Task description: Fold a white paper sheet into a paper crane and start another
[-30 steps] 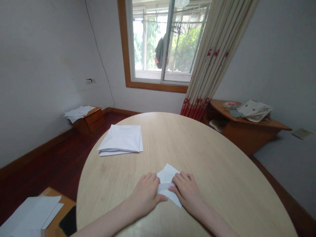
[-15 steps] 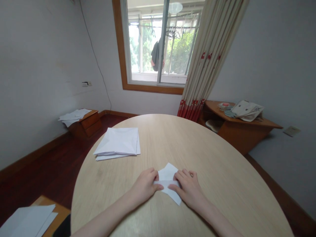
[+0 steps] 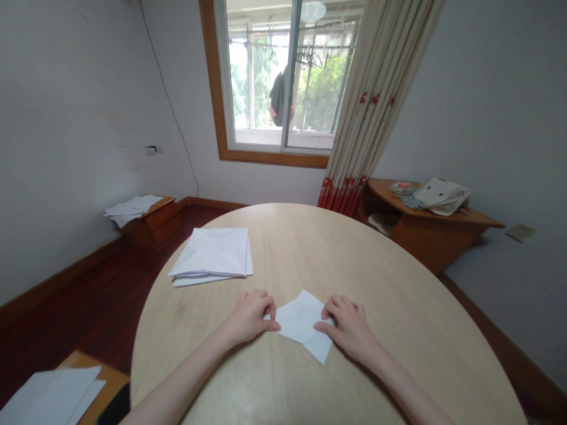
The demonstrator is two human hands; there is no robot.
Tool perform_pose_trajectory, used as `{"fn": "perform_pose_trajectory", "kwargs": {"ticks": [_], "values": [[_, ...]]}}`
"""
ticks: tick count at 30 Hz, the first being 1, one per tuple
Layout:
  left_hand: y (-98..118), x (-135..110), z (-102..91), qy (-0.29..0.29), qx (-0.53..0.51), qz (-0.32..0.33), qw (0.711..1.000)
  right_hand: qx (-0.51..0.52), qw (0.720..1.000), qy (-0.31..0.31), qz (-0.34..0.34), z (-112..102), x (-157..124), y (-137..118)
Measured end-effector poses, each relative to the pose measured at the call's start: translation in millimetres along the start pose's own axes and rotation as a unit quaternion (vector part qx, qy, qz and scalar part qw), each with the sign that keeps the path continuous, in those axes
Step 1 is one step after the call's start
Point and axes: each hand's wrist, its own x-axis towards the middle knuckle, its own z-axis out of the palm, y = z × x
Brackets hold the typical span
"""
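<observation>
Head view: we have the folded paper (image 3: 301,319) on the bench (image 3: 376,271), toward its near edge and between our two hands. Our left hand (image 3: 252,319) pinches the paper's left corner between thumb and curled fingers; our right hand (image 3: 348,324) pinches its right side in much the same way. We judge the paper to be very light, thin and a little springy, easily creased or torn, so we would take it by the outer corners with a gentle fingertip grip. It is matte white, with one point toward the far side and a pointed flap toward us. The bench has a round edge and pale, fine wood grain. Near its left edge we see a paper stack (image 3: 210,254), white, flat and roughly square, its layers slightly out of line.
</observation>
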Motion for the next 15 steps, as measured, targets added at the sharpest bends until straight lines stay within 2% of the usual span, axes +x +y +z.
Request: {"fn": "perform_pose_trajectory", "kwargs": {"ticks": [8, 15], "values": [[-10, -1, -9.1, -0.017, -0.01, 0.007, 1.0, -0.004, 1.0, 0.006, 0.03, -4, 2, 15], [-16, 1, -14.5, -0.038, -0.016, 0.01, 0.999, 0.024, 0.998, -0.029, 0.058, -10, 5, 25]]}}
